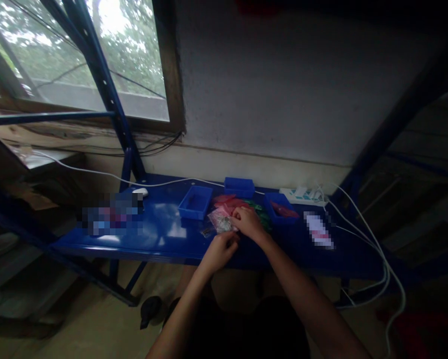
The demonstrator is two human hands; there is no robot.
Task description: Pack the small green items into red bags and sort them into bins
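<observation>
A small clear plastic bag [220,219] with a pinkish upper part and pale, greyish contents lies on the blue table in front of me. My right hand [248,222] is closed at the bag's right side, its fingertips pinching the edge. Just below the bag is my left hand [219,253], its fingers curled together; what they hold, if anything, is hidden. Behind the bag are red plastic bags [229,200], and green plastic bags [263,215] lie partly behind my right hand. Small dark pieces [206,232] sit left of the bag.
Blue bins stand around the bags: a left bin [193,213], a back bin [239,187] and a right bin [271,212] with red bags inside. A white power strip [302,196] with cables lies at the back right. A white mouse-like object [140,192] rests left.
</observation>
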